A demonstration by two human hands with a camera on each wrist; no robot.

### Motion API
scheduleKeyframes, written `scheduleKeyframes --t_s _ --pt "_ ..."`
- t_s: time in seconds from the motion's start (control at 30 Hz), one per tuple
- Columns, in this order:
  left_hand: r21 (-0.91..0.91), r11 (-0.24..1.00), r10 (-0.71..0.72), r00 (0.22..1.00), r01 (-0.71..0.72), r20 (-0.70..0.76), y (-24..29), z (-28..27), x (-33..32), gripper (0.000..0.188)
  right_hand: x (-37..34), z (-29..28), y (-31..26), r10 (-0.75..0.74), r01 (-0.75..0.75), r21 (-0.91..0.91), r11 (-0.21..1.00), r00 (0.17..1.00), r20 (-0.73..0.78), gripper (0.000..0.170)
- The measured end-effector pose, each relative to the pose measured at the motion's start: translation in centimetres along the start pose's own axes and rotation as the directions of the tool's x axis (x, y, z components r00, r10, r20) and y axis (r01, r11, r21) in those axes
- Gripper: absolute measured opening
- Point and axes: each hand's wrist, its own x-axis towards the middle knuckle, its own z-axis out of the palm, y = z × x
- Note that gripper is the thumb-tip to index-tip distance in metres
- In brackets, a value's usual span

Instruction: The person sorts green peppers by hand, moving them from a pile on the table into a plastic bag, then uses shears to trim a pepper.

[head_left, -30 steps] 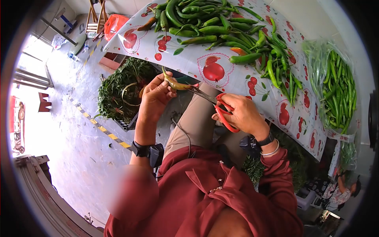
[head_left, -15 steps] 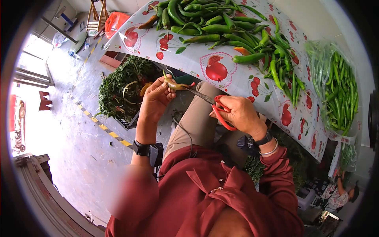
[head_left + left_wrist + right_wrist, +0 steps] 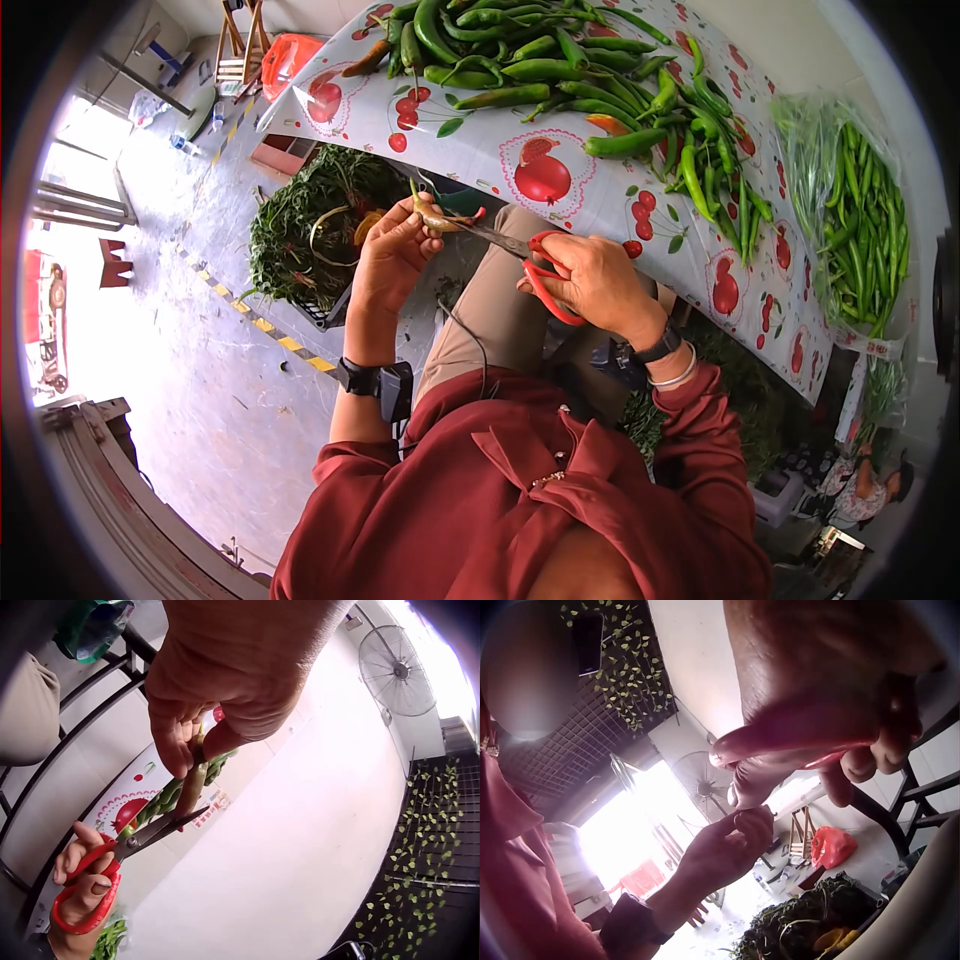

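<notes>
My left hand (image 3: pixel 392 245) pinches a brownish-green chili pepper (image 3: pixel 437 216) between thumb and fingers, its thin stem pointing up. With my right hand (image 3: pixel 605 285) I grip red-handled scissors (image 3: pixel 545 290), fingers through the loops. In the left wrist view the scissor blades (image 3: pixel 166 828) stand apart at the lower end of the pepper (image 3: pixel 193 787). The right wrist view shows my right hand (image 3: pixel 810 712) large and close, with my left hand (image 3: pixel 724 851) beyond it; the blades are hidden there.
A heap of green peppers (image 3: pixel 540 70) lies on the fruit-patterned tablecloth (image 3: pixel 470 150). To the right is a clear bag of green peppers (image 3: pixel 860 230). A crate of leafy greens (image 3: pixel 300 230) stands on the floor at left. My knee (image 3: pixel 490 290) is below the hands.
My right hand and the scissors have moved left, closer to the pepper. My left hand stays nearly in place, still pinching the pepper.
</notes>
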Motion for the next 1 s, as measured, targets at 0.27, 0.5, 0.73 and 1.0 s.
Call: scheduleKeyframes --t_s 0.27,0.5,0.73,1.0 --pt "0.0 1.0 -0.014 1.0 0.014 -0.026 -0.3 -1.6 -0.2 0.028 -0.4 1.4 0.5 -0.028 0.029 0.008 1.0 0.995 -0.094 0.035" --pt "-0.082 0.996 0.047 0.998 -0.042 0.053 -0.2 -2.4 -0.4 0.035 -1.2 -1.0 0.8 0.121 -0.112 0.068 0.991 0.98 -0.155 0.027" --pt "-0.092 0.994 0.067 0.991 -0.057 0.114 -0.8 -1.5 0.2 0.034 -3.5 -2.4 1.1 0.251 -0.216 0.171 0.961 0.943 -0.22 0.033" --pt "-0.13 0.991 -0.002 0.989 0.022 0.151 -1.5 0.3 0.6 0.034 -3.9 -2.2 0.4 0.071 -0.081 -0.106 0.991 0.993 -0.093 0.053"
